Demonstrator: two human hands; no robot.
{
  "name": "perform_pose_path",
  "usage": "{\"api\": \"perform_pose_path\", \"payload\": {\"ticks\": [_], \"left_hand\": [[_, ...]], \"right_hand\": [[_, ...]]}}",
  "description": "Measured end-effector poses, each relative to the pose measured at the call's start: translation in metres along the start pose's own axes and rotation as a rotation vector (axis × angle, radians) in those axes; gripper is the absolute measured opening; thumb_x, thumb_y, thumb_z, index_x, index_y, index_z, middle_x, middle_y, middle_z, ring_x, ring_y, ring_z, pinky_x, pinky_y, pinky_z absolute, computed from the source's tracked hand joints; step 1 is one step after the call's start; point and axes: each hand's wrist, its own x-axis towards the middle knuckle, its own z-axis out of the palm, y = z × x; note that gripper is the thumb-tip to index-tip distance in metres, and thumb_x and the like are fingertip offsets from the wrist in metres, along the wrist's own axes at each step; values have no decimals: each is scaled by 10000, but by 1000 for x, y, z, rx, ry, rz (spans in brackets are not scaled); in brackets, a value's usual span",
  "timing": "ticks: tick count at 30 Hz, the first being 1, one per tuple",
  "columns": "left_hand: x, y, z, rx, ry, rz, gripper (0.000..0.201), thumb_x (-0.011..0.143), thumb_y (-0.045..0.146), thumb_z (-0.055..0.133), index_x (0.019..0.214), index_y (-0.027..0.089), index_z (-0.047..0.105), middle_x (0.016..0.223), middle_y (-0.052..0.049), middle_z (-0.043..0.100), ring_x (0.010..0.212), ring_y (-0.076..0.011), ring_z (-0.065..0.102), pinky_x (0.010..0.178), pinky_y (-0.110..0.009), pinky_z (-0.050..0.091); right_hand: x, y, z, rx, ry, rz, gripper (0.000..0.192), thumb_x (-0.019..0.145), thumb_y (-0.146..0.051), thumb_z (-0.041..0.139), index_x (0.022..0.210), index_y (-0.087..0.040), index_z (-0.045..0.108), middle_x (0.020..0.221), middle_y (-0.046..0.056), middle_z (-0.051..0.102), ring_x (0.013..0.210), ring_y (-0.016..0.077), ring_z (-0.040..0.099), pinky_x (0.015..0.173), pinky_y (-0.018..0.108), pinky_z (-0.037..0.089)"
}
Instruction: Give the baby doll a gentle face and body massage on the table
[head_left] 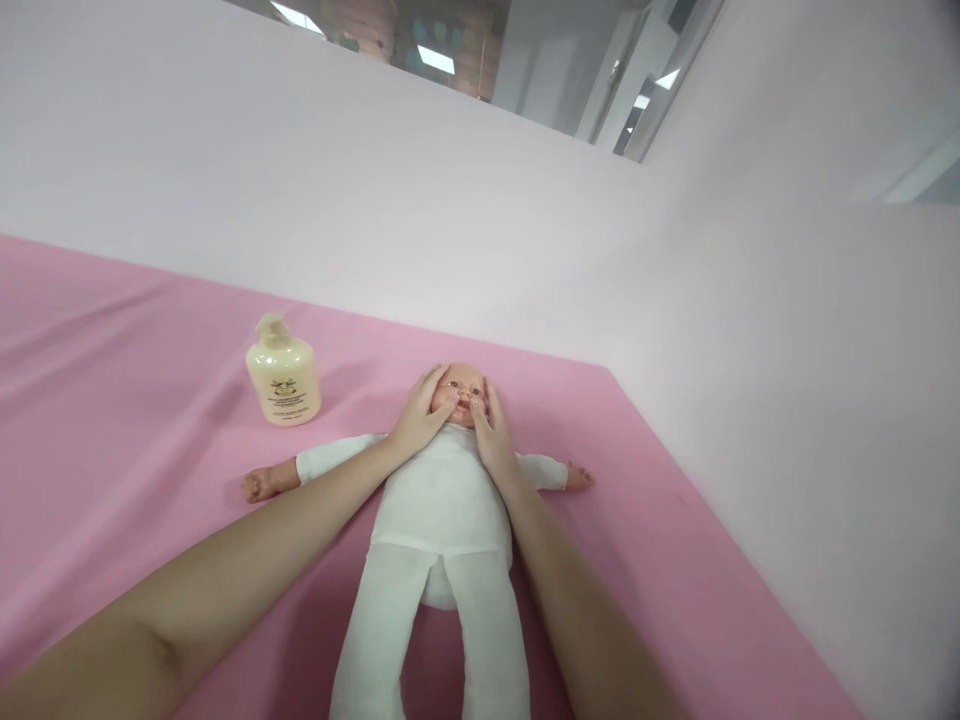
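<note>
Spread flat, my left hand [421, 415] and right hand [489, 432] cup the baby doll's [442, 500] cheeks; lotion pump bottle [283, 375] stands left, near.

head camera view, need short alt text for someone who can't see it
Both hands, left hand and right hand, cup the face of a baby doll lying on its back on a pink sheet. A cream pump bottle stands left of its head.
</note>
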Motion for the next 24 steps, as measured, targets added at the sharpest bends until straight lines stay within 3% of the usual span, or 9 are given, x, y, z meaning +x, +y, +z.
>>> {"api": "perform_pose_path", "payload": {"ticks": [24], "left_hand": [[0,2,1,2,-2,-8,625,969,465,542,1531,217,430,1626,-136,413,1536,-284,360,1296,-508,257]], "right_hand": [[-2,-4,-1,-17,4,9,814,949,-675,493,1624,-260,305,1700,32,323,1582,216,306,1320,429,240]]}}
